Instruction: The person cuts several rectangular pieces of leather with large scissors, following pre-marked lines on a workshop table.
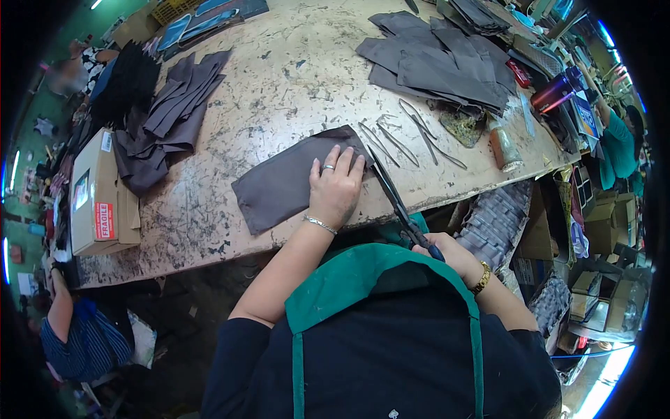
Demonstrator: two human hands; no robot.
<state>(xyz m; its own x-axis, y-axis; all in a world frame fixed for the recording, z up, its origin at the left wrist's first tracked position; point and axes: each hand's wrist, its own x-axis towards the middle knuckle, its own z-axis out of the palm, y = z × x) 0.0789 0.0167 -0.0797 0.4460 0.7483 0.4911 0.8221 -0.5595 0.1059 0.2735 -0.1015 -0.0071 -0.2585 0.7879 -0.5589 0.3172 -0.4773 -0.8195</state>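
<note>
A dark grey-brown piece of fabric (279,183) lies flat near the table's front edge. My left hand (336,183) presses on its right part, palm down with the fingers stretched out. Long dark scissors (392,192) are gripped by the handles in my right hand (450,255), just off the table's front edge. Their tips reach up to the right edge of the fabric, near my left fingertips. Thin dark strips (391,143) lie in loops on the table to the right of the scissors.
A pile of dark fabric pieces (440,59) covers the back right, with a purple bottle (558,89) and a brown-labelled jar (504,148) nearby. At left are more fabric pieces (174,105) and a cardboard box (115,202). A person in stripes (84,339) is at lower left, another in teal (618,146) at right.
</note>
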